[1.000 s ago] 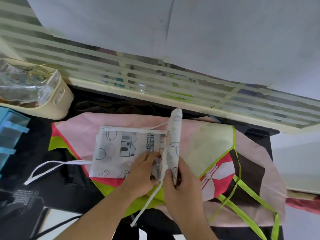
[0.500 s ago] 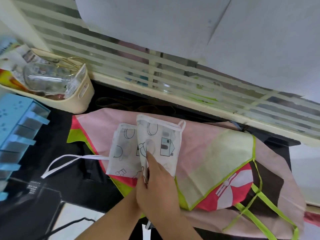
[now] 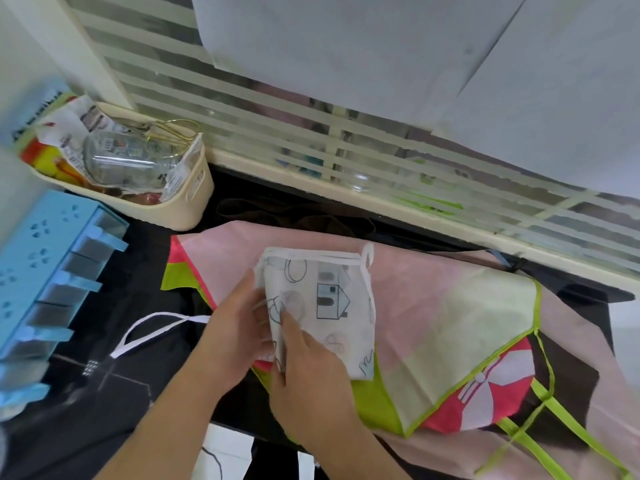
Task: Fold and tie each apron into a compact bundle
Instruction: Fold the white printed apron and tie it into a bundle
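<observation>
Black table point(image 3: 166, 306): cream basket point(image 3: 194, 202), blue rack point(image 3: 52, 271) beside folded white apron point(image 3: 329, 299).

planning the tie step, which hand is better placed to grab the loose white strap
Left, probably. The white strap trails on the left of the folded white apron, just beyond the left hand. The right hand lies on the fold, pinning it.

A small domestic workroom or home office was suggested by a dark tabletop point(image 3: 114, 393) set against frosted, striped glass partition panels point(image 3: 277, 109). At ten o'clock a cream storage basket point(image 3: 194, 202) was seen crammed with packets and a glass jar point(image 3: 121, 157); at nine o'clock a blue drawer organiser point(image 3: 45, 271) was placed.
</observation>
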The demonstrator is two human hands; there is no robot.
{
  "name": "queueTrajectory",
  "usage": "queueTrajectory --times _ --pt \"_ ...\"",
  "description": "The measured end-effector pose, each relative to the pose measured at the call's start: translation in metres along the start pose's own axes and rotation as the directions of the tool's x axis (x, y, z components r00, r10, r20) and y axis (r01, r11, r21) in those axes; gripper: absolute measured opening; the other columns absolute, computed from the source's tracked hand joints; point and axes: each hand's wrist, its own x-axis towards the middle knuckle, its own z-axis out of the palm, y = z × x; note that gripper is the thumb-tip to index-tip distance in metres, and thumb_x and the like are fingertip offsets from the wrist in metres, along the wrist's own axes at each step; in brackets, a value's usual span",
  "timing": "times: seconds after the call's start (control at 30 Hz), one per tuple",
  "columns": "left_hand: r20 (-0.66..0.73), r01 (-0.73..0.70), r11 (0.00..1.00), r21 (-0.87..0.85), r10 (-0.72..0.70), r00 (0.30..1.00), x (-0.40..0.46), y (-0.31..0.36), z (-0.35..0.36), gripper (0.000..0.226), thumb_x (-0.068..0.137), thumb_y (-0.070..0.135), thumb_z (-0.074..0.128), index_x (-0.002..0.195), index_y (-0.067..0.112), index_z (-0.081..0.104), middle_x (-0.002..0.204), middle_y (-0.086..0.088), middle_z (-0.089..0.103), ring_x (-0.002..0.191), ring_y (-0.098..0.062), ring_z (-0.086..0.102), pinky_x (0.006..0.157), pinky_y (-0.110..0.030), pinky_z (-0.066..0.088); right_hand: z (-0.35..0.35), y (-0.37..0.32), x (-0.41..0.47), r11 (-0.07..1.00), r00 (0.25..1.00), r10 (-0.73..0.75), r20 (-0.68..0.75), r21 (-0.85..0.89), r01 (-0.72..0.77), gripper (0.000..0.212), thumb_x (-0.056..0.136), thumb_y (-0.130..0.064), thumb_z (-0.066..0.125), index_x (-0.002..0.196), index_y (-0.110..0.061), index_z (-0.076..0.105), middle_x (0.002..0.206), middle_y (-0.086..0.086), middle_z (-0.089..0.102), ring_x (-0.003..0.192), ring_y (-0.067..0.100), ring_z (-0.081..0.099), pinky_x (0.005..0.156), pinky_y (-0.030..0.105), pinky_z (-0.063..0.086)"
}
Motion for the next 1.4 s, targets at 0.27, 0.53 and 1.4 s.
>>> queueTrajectory --times 0.27,0.53,1.4 --pt "-0.148 -0.118 0.561 0.819 0.406 0.902 0.043 -0.011 -0.026 0.010 0.101 0.014 0.059 0.096 0.016 0.067 0.086 -0.006 0.071 0.082 -0.025 0.067 0.067 -0.035 0.053 0.012 0.026 0.006 0.998 0.983 -0.035 -0.180 -0.055 0.025 0.057 0.093 -0.034 0.051 0.149 -0.028 0.041 0.140 -0.002 0.043 0.131 0.021 0.040 0.111 0.037 0.043" --pt "0.018 -0.217 0.215 0.952 0.668 0.744 0.046 -0.021 -0.020 0.043 0.100 0.018 0.065 0.141 0.021 0.052 0.122 -0.003 0.060 0.104 -0.023 0.060 0.083 -0.037 0.054 0.042 0.089 0.006 0.970 0.991 0.096 -0.093 -0.216 -0.114 0.065 0.110 -0.047 0.019 0.158 -0.044 -0.025 0.168 -0.008 -0.032 0.154 0.012 -0.031 0.131 0.045 -0.001" --pt "0.380 -0.202 -0.444 0.873 0.359 0.853 0.081 -0.067 -0.022 0.066 0.106 0.059 0.009 0.157 0.041 -0.030 0.164 -0.006 -0.042 0.152 -0.026 -0.039 0.124 -0.048 -0.015 -0.053 0.106 0.109 0.919 0.910 0.379 -0.169 0.184 -0.349 0.033 0.088 -0.042 0.068 0.121 -0.037 0.065 0.127 -0.011 0.057 0.119 0.023 0.044 0.105 0.036 0.036"
